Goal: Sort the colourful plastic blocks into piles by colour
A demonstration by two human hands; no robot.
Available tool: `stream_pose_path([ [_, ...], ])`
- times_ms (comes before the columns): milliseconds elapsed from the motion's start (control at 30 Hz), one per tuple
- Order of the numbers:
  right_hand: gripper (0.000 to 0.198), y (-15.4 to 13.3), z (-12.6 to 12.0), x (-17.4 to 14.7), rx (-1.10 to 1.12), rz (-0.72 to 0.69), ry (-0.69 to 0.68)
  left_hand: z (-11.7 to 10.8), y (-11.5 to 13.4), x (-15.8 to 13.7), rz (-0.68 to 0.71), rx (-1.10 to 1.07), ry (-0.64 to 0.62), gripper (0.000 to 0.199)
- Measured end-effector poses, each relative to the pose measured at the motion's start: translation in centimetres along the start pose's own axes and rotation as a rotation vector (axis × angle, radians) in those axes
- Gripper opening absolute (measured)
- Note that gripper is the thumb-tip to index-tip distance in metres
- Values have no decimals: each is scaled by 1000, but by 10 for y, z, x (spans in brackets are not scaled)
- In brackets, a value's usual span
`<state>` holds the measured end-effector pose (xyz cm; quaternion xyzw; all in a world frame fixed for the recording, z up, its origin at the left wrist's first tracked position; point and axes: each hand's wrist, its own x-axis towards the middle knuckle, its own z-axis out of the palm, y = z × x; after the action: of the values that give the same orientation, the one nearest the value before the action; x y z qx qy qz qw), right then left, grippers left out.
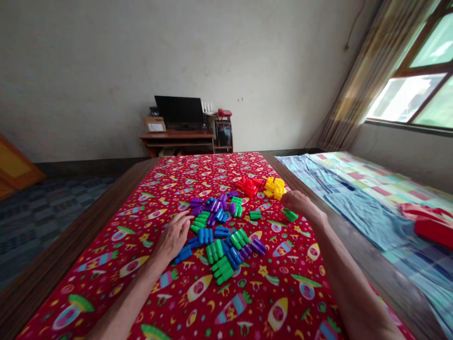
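Note:
Toy building blocks lie in a loose heap on a red patterned cloth [198, 288]. My left hand [175, 236] rests at the heap's left side, fingers stretched out, their tips by a green block [200, 221]. Blue blocks [183, 255] lie beside its wrist. My right hand [300, 204] is over the right side of the cloth, next to a pile of yellow blocks [274, 188]. Its fingers point down and look apart, though partly hidden. Just below it is a green block [291, 215], seemingly on the cloth. Another green block [255, 215] lies alone between heap and hand.
Red blocks [249, 186] form a pile left of the yellow ones. Purple blocks [258, 246] are mixed into the heap. To the right stands a bed [339, 184] with a red item [433, 225] on it. A desk with a monitor [184, 111] is against the wall.

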<state>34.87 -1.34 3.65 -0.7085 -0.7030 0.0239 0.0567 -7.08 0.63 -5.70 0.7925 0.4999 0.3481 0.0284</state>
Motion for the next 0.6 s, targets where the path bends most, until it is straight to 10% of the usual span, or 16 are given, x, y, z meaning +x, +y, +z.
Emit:
stream_pose_path([
  [167, 53, -4, 18, 16, 64, 84, 327, 0, -1, 0, -6, -12, 4, 44],
  [333, 105, -10, 29, 55, 81, 118, 28, 0, -3, -1, -11, -10, -3, 44],
  [600, 76, 8, 56, 94, -47, -96, 121, 2, -8, -4, -25, 18, 0, 42],
])
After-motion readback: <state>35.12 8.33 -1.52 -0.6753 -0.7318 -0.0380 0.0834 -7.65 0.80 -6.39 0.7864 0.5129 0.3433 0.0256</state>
